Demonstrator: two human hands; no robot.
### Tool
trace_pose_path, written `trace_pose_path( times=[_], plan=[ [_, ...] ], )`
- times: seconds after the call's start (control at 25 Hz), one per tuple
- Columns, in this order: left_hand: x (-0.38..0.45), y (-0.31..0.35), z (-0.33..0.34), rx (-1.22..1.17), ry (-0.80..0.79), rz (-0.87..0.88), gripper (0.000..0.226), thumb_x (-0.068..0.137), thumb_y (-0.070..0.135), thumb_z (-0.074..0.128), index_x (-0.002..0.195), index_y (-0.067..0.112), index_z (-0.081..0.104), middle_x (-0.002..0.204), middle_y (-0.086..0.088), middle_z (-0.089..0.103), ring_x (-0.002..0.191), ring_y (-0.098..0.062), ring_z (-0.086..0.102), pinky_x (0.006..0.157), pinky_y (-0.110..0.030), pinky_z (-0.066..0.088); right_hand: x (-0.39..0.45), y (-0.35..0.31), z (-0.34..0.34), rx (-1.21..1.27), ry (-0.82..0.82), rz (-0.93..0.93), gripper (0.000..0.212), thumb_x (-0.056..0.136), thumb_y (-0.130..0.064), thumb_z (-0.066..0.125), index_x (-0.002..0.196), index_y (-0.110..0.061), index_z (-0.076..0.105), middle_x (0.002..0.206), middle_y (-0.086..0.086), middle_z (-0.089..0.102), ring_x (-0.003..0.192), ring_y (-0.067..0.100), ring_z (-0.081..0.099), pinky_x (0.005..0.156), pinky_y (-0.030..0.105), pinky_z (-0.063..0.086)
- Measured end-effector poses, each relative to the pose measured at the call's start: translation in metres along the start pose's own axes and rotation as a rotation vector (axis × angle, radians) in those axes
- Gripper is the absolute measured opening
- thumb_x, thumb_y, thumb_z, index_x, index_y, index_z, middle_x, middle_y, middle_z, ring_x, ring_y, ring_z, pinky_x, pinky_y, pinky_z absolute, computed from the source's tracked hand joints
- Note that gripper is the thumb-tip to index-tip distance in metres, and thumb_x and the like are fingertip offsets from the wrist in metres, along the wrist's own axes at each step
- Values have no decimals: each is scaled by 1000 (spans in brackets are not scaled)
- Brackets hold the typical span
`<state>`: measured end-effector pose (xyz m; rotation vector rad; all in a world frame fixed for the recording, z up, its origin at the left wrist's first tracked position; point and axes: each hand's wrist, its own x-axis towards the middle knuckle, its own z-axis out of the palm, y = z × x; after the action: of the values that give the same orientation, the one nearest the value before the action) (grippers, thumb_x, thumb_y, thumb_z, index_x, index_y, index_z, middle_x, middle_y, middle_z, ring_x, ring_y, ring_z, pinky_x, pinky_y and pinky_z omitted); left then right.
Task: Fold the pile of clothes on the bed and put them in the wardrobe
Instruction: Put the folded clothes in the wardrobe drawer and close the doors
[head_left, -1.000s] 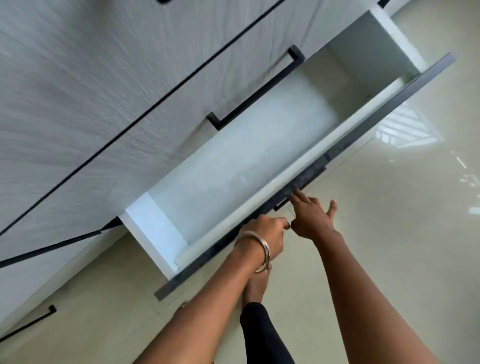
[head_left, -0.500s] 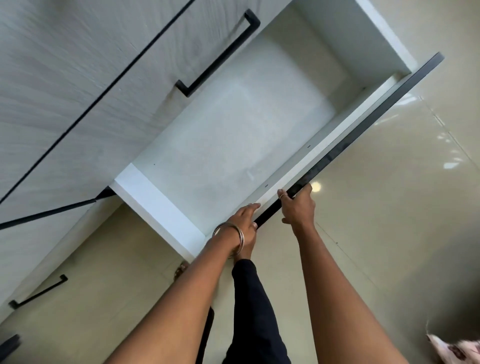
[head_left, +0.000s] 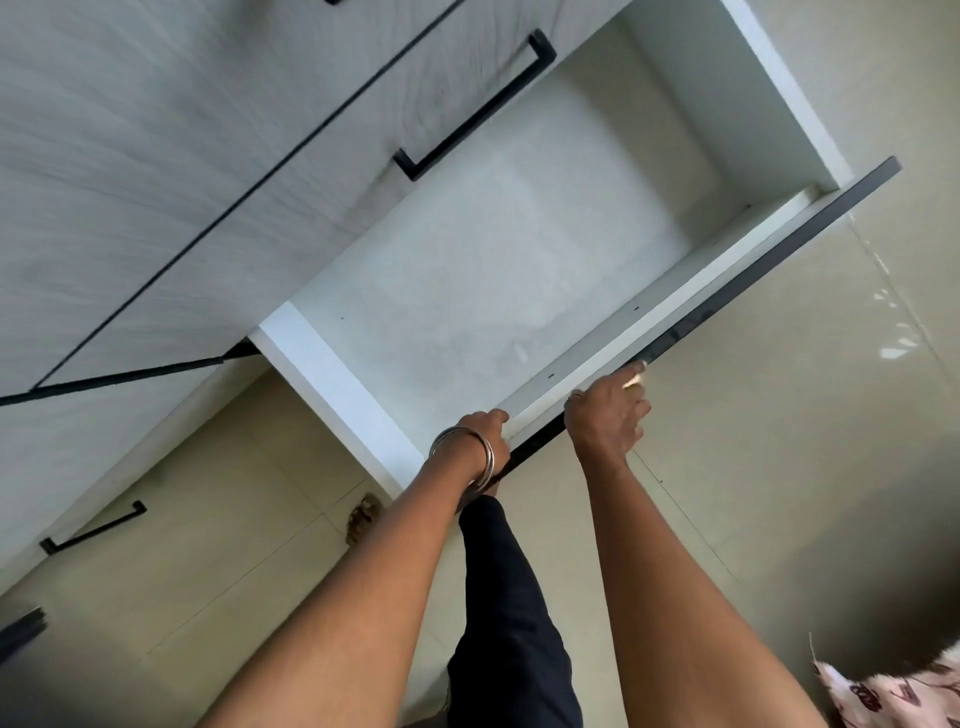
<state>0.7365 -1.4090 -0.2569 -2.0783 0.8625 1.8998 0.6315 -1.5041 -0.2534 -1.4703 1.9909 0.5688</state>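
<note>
- The drawer (head_left: 519, 270) of the wardrobe (head_left: 156, 156) stands pulled out over the floor (head_left: 779, 441). Its pale base and white side walls are in full view, and nothing lies in it.
- The drawer's dark front edge (head_left: 753, 270) runs on a slant from lower left to upper right, and both of your hands are on its lower end.
- Your left hand (head_left: 480, 441) grips the front panel from the inside, fingers (head_left: 493, 418) curled over the white inner face. Two metal bangles (head_left: 467, 452) sit at that wrist.
- Your right hand (head_left: 605, 415) is just beside it, further up the edge. Its fingers are bent over the dark rim, with the tips out of sight behind it. The index finger lies straighter along the edge. The hand is blurred.
- Above the open drawer is a shut drawer with a black bar handle (head_left: 472, 109). A lower front at far left carries another handle (head_left: 93, 527).
- Of the clothes, only a corner of pink patterned cloth (head_left: 904, 691) shows, at the lower right frame edge, well apart from both hands and from the drawer. What it lies on cannot be told.
- A leg in dark trousers (head_left: 509, 623) stands between your forearms, and a foot (head_left: 363, 525) rests on the floor tiles near the drawer's left corner.
</note>
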Motion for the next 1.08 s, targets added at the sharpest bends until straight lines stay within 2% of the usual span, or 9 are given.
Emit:
trace_pose_path(
  times=[0.08, 0.2, 0.36, 0.48, 0.6, 0.8, 0.92, 1.08],
  plan=[
    [-17, -8, -18, -54, 54, -69, 47, 99, 26, 43, 145, 23, 36, 144, -12, 44, 126, -32, 49, 105, -41, 42, -18, -17, -10, -43, 34, -234, 73, 95, -17, 56, 153, -11, 12, 143, 21, 35, 130, 36, 35, 99, 47, 39],
    [-60, -16, -56, -131, 172, -85, 44, 98, 28, 46, 141, 21, 43, 142, -15, 45, 122, -33, 52, 103, -39, 44, -54, -50, -36, 143, -58, -489, 60, 96, -18, 58, 149, -14, 29, 139, 18, 44, 127, 33, 44, 99, 44, 42],
    [-143, -28, -95, -309, 402, 21, 39, 96, 26, 49, 134, 22, 53, 133, -13, 55, 114, -30, 57, 99, -33, 46, -123, -83, -77, 354, -109, -643, 41, 96, -23, 58, 135, -15, 49, 107, 10, 68, 101, 30, 64, 90, 44, 52],
    [-225, -58, -109, -469, 613, 162, 31, 94, 21, 51, 123, 23, 62, 115, -9, 67, 100, -26, 64, 89, -29, 51, -199, -104, -105, 473, -101, -777, 26, 94, -24, 59, 118, -16, 62, 88, 4, 72, 83, 25, 69, 82, 41, 55],
    [-318, -113, -104, -697, 838, 255, 27, 92, 15, 50, 112, 22, 67, 95, -6, 72, 83, -25, 69, 79, -33, 57, -299, -117, -115, 544, -147, -930, 20, 94, -21, 59, 111, -13, 66, 81, 2, 72, 72, 21, 70, 66, 28, 53],
    [-483, -244, -65, -995, 1243, 285, 28, 94, 5, 47, 109, 16, 68, 84, -3, 73, 66, -17, 69, 64, -15, 54, -489, -131, -79, 532, -375, -1234, 20, 94, -12, 58, 111, -6, 66, 83, 11, 72, 65, 16, 65, 56, 16, 45],
    [-566, -341, -16, -1156, 1505, 224, 27, 94, 2, 46, 106, 12, 68, 81, -5, 72, 60, -15, 67, 59, -13, 52, -611, -135, -33, 429, -536, -1430, 27, 90, 2, 51, 112, -4, 66, 84, 13, 72, 66, 18, 65, 56, 15, 45],
    [-650, -449, 66, -1336, 1727, 13, 28, 94, 0, 45, 101, 15, 69, 80, -5, 72, 61, -15, 68, 59, -18, 54, -751, -125, 31, 219, -722, -1628, 45, 79, 13, 39, 112, -3, 66, 85, 12, 71, 72, 21, 67, 62, 22, 51]
  ],
)
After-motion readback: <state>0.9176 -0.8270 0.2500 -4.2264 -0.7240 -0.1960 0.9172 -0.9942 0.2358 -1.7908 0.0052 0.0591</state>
